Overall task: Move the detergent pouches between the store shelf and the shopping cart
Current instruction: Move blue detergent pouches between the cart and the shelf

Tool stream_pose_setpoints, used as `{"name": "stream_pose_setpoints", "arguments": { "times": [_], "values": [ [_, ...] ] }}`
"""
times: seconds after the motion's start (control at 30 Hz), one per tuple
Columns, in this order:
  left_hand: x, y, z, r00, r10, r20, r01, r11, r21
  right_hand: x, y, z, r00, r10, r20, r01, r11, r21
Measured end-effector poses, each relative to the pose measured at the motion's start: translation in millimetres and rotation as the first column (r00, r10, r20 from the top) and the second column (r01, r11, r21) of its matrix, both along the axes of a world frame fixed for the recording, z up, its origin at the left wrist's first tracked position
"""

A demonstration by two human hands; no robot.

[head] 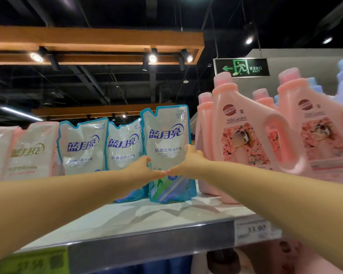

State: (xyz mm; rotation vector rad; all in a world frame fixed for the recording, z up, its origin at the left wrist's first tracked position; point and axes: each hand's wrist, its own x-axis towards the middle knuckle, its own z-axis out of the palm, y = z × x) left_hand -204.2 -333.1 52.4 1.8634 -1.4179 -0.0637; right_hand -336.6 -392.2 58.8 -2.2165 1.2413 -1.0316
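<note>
A white and blue detergent pouch (166, 139) stands upright on the top shelf (139, 218), at the right end of a row. My left hand (142, 168) grips its left side and my right hand (188, 160) grips its right side, thumbs on the front. Two matching blue pouches (83, 145) (125, 143) stand to its left, slightly further back. The shopping cart is not in view.
Pink-trimmed pouches (28, 153) fill the shelf's left end. Large pink detergent jugs (244, 123) crowd the right side, close to my right forearm. Price tags (255, 232) run along the shelf's front edge. An exit sign (242, 67) hangs overhead.
</note>
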Motion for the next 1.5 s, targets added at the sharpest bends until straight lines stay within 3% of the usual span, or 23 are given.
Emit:
{"name": "stream_pose_setpoints", "arguments": {
  "times": [0.23, 0.37, 0.53, 0.7, 0.93, 1.07, 1.33, 1.5],
  "values": [
    [-49.7, 41.4, -5.2, 0.990, -0.106, 0.089, 0.116, 0.986, -0.117, -44.5, 40.2, -9.9, 0.992, 0.122, 0.030, -0.115, 0.979, -0.166],
    [-71.7, 67.2, -17.6, 0.986, -0.097, 0.136, 0.127, 0.965, -0.228, -74.3, 75.2, -17.1, 0.975, 0.180, 0.127, -0.141, 0.953, -0.267],
    [-109.8, 114.3, -39.8, 0.962, -0.263, 0.074, 0.271, 0.885, -0.378, -103.7, 128.5, -34.5, 0.928, 0.243, 0.283, -0.181, 0.956, -0.229],
    [-147.9, 172.3, -81.5, 0.950, -0.313, -0.007, 0.275, 0.845, -0.458, -118.9, 187.9, -74.8, 0.886, 0.219, 0.409, -0.131, 0.964, -0.232],
    [-174.7, 269.0, -160.7, 0.971, -0.239, 0.003, 0.219, 0.884, -0.412, -137.5, 282.4, -158.5, 0.872, 0.123, 0.473, -0.069, 0.989, -0.129],
    [-197.3, 320.0, -178.1, 0.968, -0.251, -0.007, 0.224, 0.878, -0.424, -175.9, 339.4, -183.7, 0.860, 0.053, 0.507, 0.056, 0.979, -0.198],
    [-320.4, 372.0, -215.0, 0.880, -0.463, -0.104, 0.399, 0.840, -0.369, -307.5, 416.5, -236.5, 0.851, -0.109, 0.514, 0.235, 0.954, -0.188],
    [-427.6, 367.5, -261.3, 0.796, -0.567, -0.215, 0.494, 0.812, -0.312, -417.1, 433.0, -288.0, 0.853, -0.269, 0.448, 0.335, 0.939, -0.074]
  ]
}}
